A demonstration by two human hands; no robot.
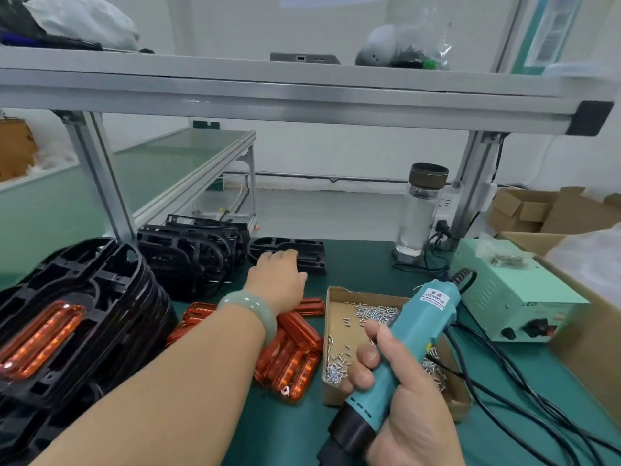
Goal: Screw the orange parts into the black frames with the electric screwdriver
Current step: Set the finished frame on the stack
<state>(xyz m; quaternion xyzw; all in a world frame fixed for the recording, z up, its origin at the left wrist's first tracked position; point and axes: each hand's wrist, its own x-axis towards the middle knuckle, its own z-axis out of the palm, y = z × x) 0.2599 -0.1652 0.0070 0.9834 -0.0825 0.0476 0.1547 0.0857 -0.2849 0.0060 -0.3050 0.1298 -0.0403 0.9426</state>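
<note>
My right hand (403, 408) grips the teal plastic electric screwdriver (416, 324) with all fingers curled round its body, the black tip end toward me and the cable end tilted away. My left arm is stretched forward; the left hand (277, 280) is relaxed and open, palm down, holding nothing, fingers over the near edge of a flat black frame (309, 253); whether they touch it I cannot tell. Glossy orange parts (292, 344), long and rounded, lie heaped on the green tabletop (285, 428). One more orange part (40, 334) sits in the top of a leaning stack of frames (111, 297). A cardboard tray (337, 307) holds many small silver screws.
</note>
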